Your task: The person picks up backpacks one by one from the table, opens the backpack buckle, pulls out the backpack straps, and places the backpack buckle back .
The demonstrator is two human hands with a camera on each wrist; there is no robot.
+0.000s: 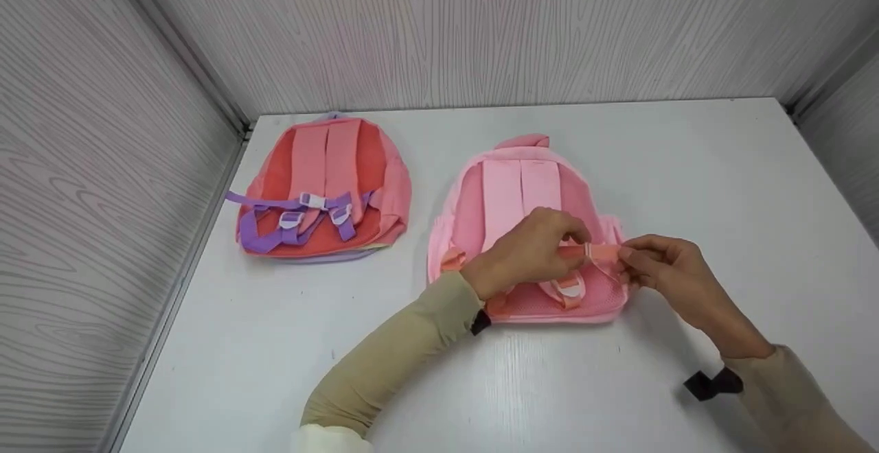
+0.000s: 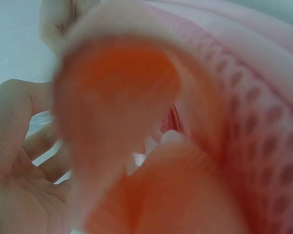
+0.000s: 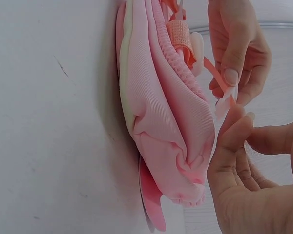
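Khaki sleeves [image 1: 405,329] reach in from the near side, with a black fitting [image 1: 714,383] below the right wrist. The right hand [image 1: 669,268] pinches an orange strap [image 1: 606,252] between thumb and fingers; the left hand [image 1: 532,250], over the pack, pinches the same strap at a white buckle [image 3: 227,103]. Working it well probably means holding the buckle firmly, keeping the webbing flat and drawing it in line — a twist or sideways tug could jam it, and the soft pack might slide if pulled hard.

Beneath them the pink backpack [image 1: 505,209] lies on the desk [image 1: 584,391], shoulder straps uppermost, top handle [image 1: 525,141] pointing away. The head view barely shows the buckle; the right wrist view gives it side-on, plus pale yellow trim [image 3: 124,73] and a bright pink flap [image 3: 154,195] at the pack's edge. The left wrist view alone brings the mesh panel [image 2: 254,117] close — its holes distinct, though a blurred orange shape fills the middle.

Farther left, well apart, lies a coral backpack [image 1: 324,182] with purple webbing [image 1: 261,241]; behind everything stands a wood-grain wall [image 1: 467,34].
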